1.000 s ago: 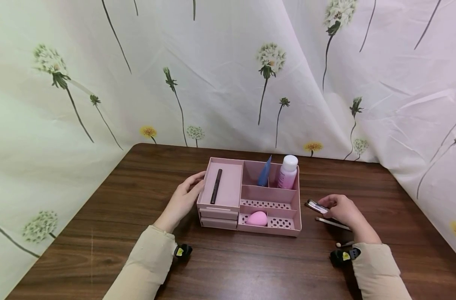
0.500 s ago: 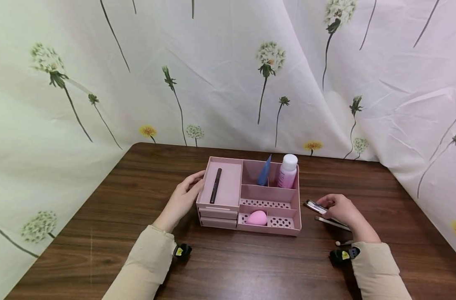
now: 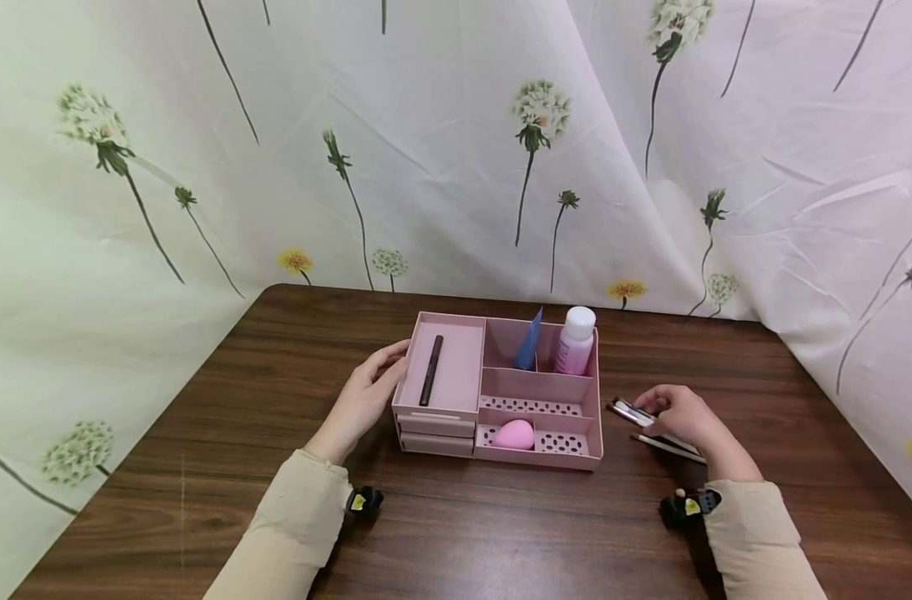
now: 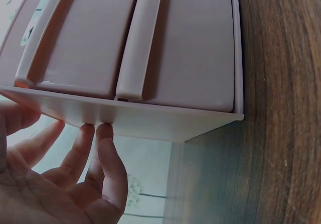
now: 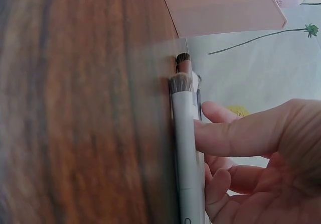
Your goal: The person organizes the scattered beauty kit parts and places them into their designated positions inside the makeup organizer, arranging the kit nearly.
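Observation:
A pink desktop organizer [image 3: 463, 358] with two drawers sits mid-table. My left hand [image 3: 358, 402] rests its fingertips against the organizer's left side, fingers extended, as the left wrist view shows. On the tabletop to the right, my right hand [image 3: 684, 421] pinches a slim white-and-dark makeup brush [image 3: 630, 411] between thumb and fingers. Its far part is hidden under the hand. A white-handled makeup brush [image 5: 184, 138] lies alongside, nearer the person, with its bristles toward the organizer. Another brush tip [image 5: 183, 62] with brown bristles shows just beyond it.
The organizer's top tray bears a black pen-like stick [image 3: 431, 371]. Its compartments hold a blue tube [image 3: 528, 348], a pink bottle with white cap [image 3: 575, 346] and a pink egg-shaped sponge [image 3: 514, 435]. A flowered cloth [image 3: 456, 167] hangs behind the wooden table [image 3: 501, 533].
Both hands and the organizer stay practically in place. The head view tilts very slightly, and the round-tipped item by the right wrist is now mostly covered by the wrist camera.

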Action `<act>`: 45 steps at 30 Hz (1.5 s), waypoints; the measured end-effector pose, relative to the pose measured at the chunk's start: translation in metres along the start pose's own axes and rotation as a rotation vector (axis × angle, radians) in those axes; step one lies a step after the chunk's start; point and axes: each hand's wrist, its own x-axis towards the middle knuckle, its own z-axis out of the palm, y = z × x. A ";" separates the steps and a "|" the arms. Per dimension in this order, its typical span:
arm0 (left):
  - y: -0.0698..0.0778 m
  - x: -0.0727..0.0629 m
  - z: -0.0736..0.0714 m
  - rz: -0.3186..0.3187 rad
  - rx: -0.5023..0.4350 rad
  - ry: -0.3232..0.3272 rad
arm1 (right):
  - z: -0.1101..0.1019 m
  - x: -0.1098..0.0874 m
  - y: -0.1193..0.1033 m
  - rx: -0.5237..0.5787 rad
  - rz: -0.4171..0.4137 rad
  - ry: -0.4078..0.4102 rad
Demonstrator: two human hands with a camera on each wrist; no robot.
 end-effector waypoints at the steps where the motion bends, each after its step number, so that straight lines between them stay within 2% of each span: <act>1: 0.000 0.000 0.000 0.003 0.000 0.000 | 0.000 0.000 0.000 0.003 -0.001 -0.001; 6: 0.001 0.000 -0.002 0.011 -0.012 0.006 | -0.001 0.003 -0.003 -0.011 -0.011 0.005; 16: 0.004 -0.001 -0.002 0.027 0.005 0.011 | 0.000 0.002 -0.008 -0.095 -0.047 0.068; 27: 0.004 0.000 -0.001 0.004 -0.002 -0.002 | -0.001 -0.001 -0.010 -0.120 -0.067 0.085; 39: 0.002 0.000 0.000 0.011 0.001 0.000 | -0.005 -0.005 -0.017 -0.107 -0.089 0.117; 45: 0.001 0.000 -0.002 0.024 0.085 -0.008 | -0.006 -0.009 -0.023 -0.110 -0.099 0.157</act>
